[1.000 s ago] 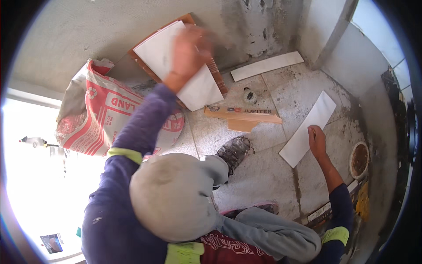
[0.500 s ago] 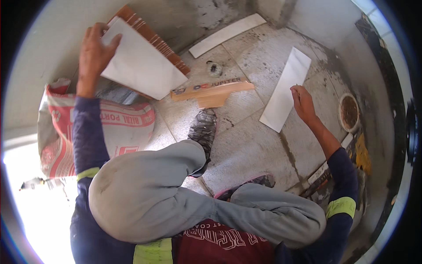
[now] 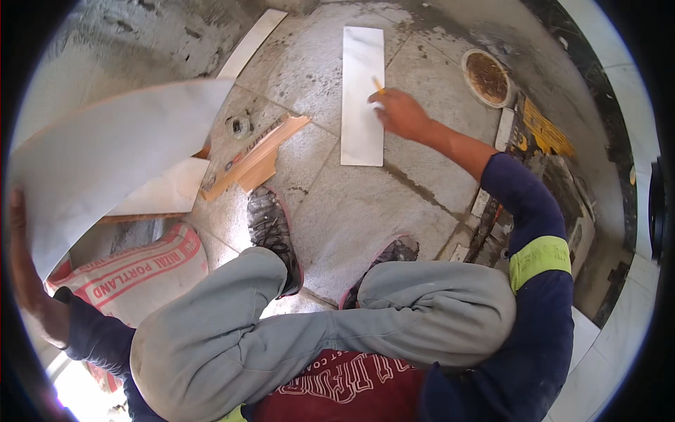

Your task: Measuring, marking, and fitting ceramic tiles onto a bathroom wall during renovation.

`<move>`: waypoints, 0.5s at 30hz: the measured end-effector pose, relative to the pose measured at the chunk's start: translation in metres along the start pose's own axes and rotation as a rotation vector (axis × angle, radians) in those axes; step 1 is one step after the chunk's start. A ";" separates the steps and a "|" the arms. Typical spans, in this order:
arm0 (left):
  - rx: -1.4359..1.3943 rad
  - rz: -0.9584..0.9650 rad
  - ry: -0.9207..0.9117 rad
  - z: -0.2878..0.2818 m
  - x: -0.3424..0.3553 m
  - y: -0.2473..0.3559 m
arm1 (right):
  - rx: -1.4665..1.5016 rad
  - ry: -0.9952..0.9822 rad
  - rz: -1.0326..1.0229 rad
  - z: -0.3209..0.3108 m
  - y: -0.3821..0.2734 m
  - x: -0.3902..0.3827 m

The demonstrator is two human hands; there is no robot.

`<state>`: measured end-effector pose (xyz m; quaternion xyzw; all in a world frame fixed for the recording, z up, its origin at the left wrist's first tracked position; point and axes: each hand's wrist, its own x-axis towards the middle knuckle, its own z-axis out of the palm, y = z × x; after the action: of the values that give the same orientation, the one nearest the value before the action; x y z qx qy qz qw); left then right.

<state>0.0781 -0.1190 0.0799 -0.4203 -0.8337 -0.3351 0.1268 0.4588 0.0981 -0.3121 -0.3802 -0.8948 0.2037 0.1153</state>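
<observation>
At the far left, my left hand (image 3: 20,218) grips the edge of a large white tile (image 3: 133,130), raised at a slant off the floor. My right hand (image 3: 402,114) is closed around a thin yellow pencil (image 3: 379,86), its tip pointing away from me. Below that hand, a long white marble-look tile strip (image 3: 362,133) lies flat on the floor. Whether the hand touches the strip is hard to tell. Partly covered by the raised tile, another white tile (image 3: 165,188) rests by the left wall.
A torn cardboard piece (image 3: 256,156) and a small round object (image 3: 240,126) lie ahead. Another narrow strip (image 3: 253,42) is by the far wall. The red-and-white cement bag (image 3: 151,274) stands left; a round bucket (image 3: 486,77) and stacked debris (image 3: 524,169) line the right.
My left hand has lifted a large tile off the stack and brought it left. My right hand has moved over the strip, and the pencil now shows. The whole view has turned.
</observation>
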 end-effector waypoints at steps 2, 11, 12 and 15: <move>-0.081 0.114 0.011 0.011 -0.008 0.033 | 0.012 0.002 -0.031 0.005 -0.013 -0.002; -0.060 0.350 -0.094 0.003 0.024 -0.005 | -0.016 0.018 0.066 -0.007 0.022 -0.032; -0.027 0.370 -0.108 0.002 0.025 -0.014 | -0.012 0.016 0.110 -0.007 0.027 -0.038; 0.259 0.178 -0.243 0.008 0.020 -0.038 | 0.020 0.036 0.142 -0.003 0.035 -0.046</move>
<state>0.0361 -0.1171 0.0665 -0.5099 -0.8385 -0.1594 0.1074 0.5136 0.0876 -0.3281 -0.4453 -0.8612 0.2136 0.1202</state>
